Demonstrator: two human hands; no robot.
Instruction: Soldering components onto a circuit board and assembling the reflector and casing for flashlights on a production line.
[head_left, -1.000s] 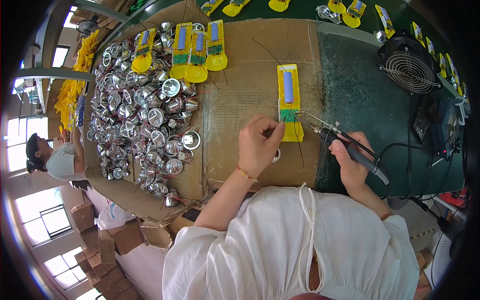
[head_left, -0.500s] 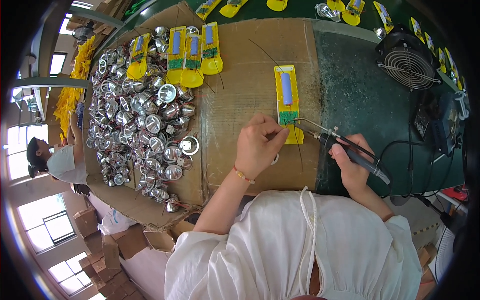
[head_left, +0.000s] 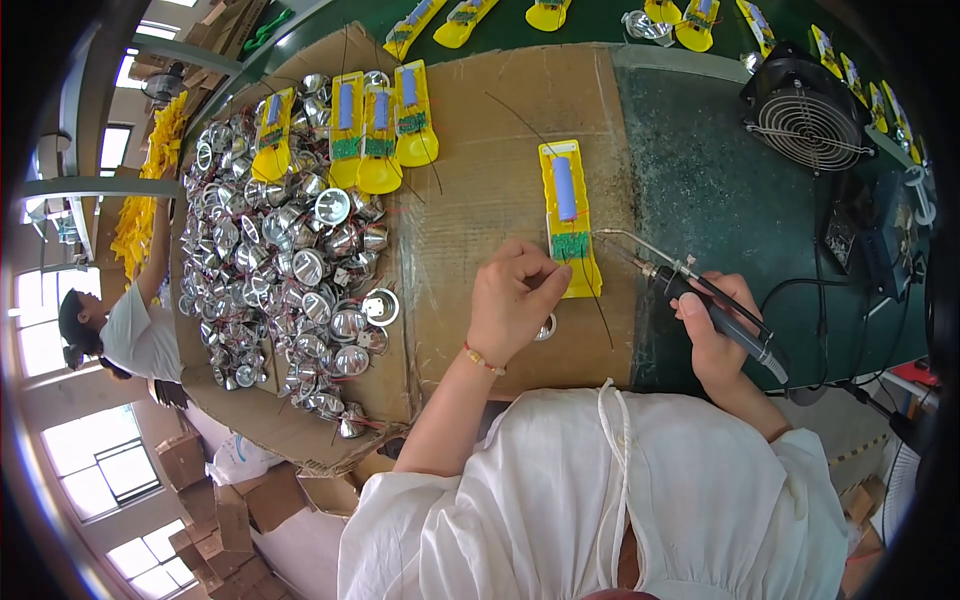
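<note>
A yellow plastic housing point(head_left: 588, 280) lies on the cardboard in front of me, holding a blue cylindrical battery point(head_left: 565, 188) and a green circuit board point(head_left: 571, 245). My left hand point(head_left: 515, 298) is closed in a pinch beside the board's lower left edge; what is between the fingertips is hidden. Under that hand, a small silver reflector cup point(head_left: 546, 327) partly shows. My right hand point(head_left: 718, 330) grips a soldering iron point(head_left: 712, 312) fitted with a thin curved metal feed tube point(head_left: 640, 242). The iron's tip stands just right of the board, apart from it.
Many silver reflector cups point(head_left: 290, 250) fill an open cardboard box on the left, with several yellow housings point(head_left: 378, 165) laid across its far end. A black fan point(head_left: 808, 125) stands far right. More housings point(head_left: 546, 14) line the far edge. Another person point(head_left: 140, 325) is at left.
The soldering iron has drawn back to the right, off the circuit board. My left hand keeps its pinch near the board. The whole view has shifted slightly.
</note>
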